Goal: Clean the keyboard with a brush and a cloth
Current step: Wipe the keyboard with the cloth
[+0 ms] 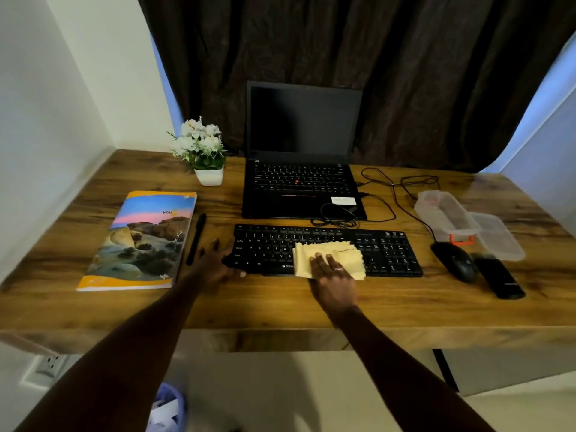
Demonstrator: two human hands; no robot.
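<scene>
- Near the tabletop's [93, 307] left edge, a notebook [140, 241] with a landscape cover is lying flat, and a black pen [196, 238] is lying just to its right.
- My left hand [215, 263] is spreading open, fingers splayed, and bracing the left end of the black keyboard [389, 254]; it is touching that end, not gripping it.
- The keyboard is sitting near the tabletop's front edge, about midway along it, just in front of an open laptop [299, 182].
- I am judging the keyboard to be light, stiff plastic that could slide on the smooth wood, so holding it by the bare end frame, not the keys, seems wise.
- The yellow cloth [324, 254] is lying crumpled over the middle keys and the keyboard's front lip.
- My right hand [333, 272] is pressing flat on the cloth, fingers together and extended, not pinching it.
- The cloth is looking thin, soft and limp; I am guessing it bunches easily, so a flat palm should be controlling it better than a fingertip grip.
- The keycaps may be catching or popping if dragged hard.
- Toward the tabletop's right edge, a black mouse [455, 260], a dark remote-like object [498, 279] and a clear plastic container [445, 216] are lying well apart from my hands.
- I am not seeing a brush that I can identify.
</scene>
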